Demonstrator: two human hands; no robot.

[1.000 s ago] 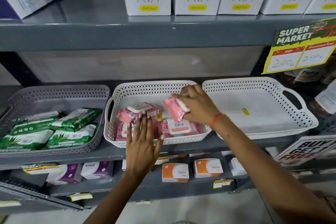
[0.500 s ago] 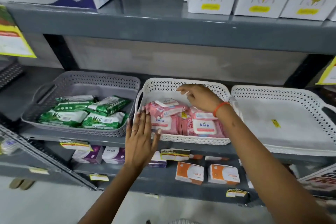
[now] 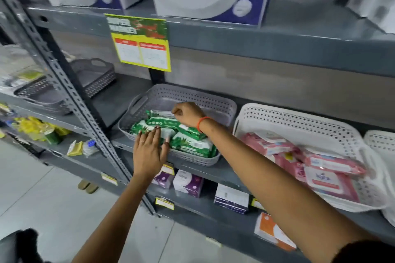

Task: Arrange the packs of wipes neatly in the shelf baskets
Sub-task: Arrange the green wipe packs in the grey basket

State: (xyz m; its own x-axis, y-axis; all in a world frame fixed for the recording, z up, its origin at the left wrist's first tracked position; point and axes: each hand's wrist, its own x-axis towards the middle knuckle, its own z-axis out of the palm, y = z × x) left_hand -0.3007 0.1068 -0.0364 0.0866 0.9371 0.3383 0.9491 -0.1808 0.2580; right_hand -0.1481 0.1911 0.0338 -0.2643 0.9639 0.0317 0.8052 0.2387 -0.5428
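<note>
On the middle shelf (image 3: 213,172) we have both hands in the grey basket (image 3: 192,97) of green wipe packs (image 3: 190,144). Our left hand (image 3: 149,151) lies flat and open, fingers spread, resting on the front packs at the basket's near rim and holding nothing. Our right hand (image 3: 187,113), an orange band (image 3: 201,124) at its wrist, is curled at the back of the pile, fingertips pinched on the edge of the rear green pack (image 3: 160,113). Just beside, to the right, the white basket (image 3: 299,121) holds pink wipe packs (image 3: 310,164), lying loosely overlapped. A yellow and green price sign (image 3: 140,41) hangs from the shelf above.
</note>
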